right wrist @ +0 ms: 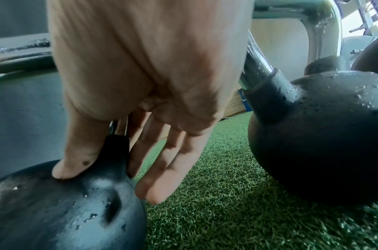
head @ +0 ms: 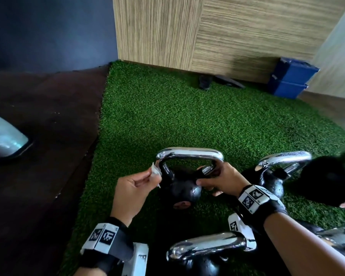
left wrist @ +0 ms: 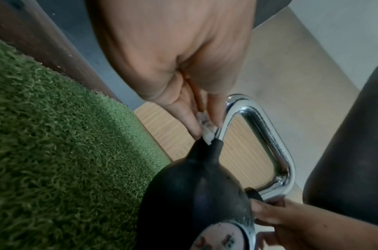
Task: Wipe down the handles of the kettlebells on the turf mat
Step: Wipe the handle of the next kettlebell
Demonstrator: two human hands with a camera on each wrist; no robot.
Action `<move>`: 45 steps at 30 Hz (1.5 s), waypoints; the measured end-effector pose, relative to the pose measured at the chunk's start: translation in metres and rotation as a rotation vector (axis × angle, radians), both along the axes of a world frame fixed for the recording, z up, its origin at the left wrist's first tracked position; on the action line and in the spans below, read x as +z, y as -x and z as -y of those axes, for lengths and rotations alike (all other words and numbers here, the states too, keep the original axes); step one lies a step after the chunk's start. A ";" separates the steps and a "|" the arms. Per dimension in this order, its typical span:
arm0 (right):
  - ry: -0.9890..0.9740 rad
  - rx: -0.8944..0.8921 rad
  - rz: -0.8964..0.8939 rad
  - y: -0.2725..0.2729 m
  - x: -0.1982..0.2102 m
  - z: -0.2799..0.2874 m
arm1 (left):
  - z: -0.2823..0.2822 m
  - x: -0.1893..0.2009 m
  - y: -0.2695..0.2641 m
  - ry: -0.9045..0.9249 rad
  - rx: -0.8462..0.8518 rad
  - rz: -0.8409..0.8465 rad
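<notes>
Left hand (head: 131,188): fingertips pinch white wipe (left wrist: 206,130) against left leg of chrome handle (head: 189,153). Right hand (head: 221,180): thumb and fingers clamp the handle's right black collar. Kettlebell (head: 179,188) sits on turf mat (head: 167,116), toward its left edge; more kettlebells (head: 271,184) just beside. Round body label (left wrist: 218,236) is too blurred to read. Wristbands (head: 253,196) carry square code tags.

Kettlebell handle (head: 189,152): polished chrome metal, mirror-glossy. Bell body (head: 179,188): matt black, slightly pebbled coating (droplets on it in right-wrist view). Turf mat (head: 167,116): rough green synthetic pile. Wipe (head: 155,172): crumpled white, paper-like. Upper-centre wall panel (head: 207,26): wood-grain, matt.
</notes>
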State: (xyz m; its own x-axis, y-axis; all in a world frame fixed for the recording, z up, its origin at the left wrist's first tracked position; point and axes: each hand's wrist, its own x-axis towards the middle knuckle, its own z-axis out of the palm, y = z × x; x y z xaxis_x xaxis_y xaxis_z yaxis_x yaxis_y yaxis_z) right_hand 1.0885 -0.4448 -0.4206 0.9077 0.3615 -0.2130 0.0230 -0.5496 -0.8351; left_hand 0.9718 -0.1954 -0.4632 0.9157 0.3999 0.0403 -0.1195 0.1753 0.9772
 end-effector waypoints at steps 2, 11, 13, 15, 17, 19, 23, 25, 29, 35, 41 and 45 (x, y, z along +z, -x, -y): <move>0.000 0.001 -0.003 0.001 -0.001 0.001 | 0.001 0.002 0.001 -0.095 0.025 0.016; 0.194 0.160 -0.020 0.004 0.013 0.023 | 0.002 0.013 -0.036 -0.596 0.266 0.047; 0.269 0.260 0.007 0.011 0.020 0.023 | 0.007 0.020 -0.057 -0.760 0.268 0.028; 0.347 0.355 0.055 0.019 0.029 0.011 | 0.013 0.031 -0.077 -0.852 0.185 0.020; 0.387 0.465 0.070 0.018 0.031 0.000 | 0.019 0.041 -0.095 -0.901 0.056 0.024; 0.395 0.490 0.094 0.014 0.034 -0.011 | 0.020 0.049 -0.108 -0.941 -0.072 -0.012; 0.327 0.267 0.178 -0.003 0.036 -0.018 | 0.004 0.051 -0.120 -0.738 -0.354 -0.152; 0.273 0.170 0.116 -0.011 0.032 -0.021 | 0.002 0.047 -0.116 -0.627 -0.379 -0.132; 0.209 0.270 -0.075 -0.012 0.019 -0.035 | 0.009 0.039 -0.112 -0.822 -0.165 -0.052; 0.265 0.223 -0.110 -0.015 0.003 -0.039 | 0.015 0.048 -0.117 -0.489 -0.149 -0.061; 0.203 0.188 -0.148 -0.016 -0.004 -0.036 | 0.018 0.038 -0.112 -0.556 -0.146 -0.032; 0.148 0.182 -0.199 -0.019 -0.007 -0.033 | 0.019 0.058 -0.112 -0.373 -0.171 0.050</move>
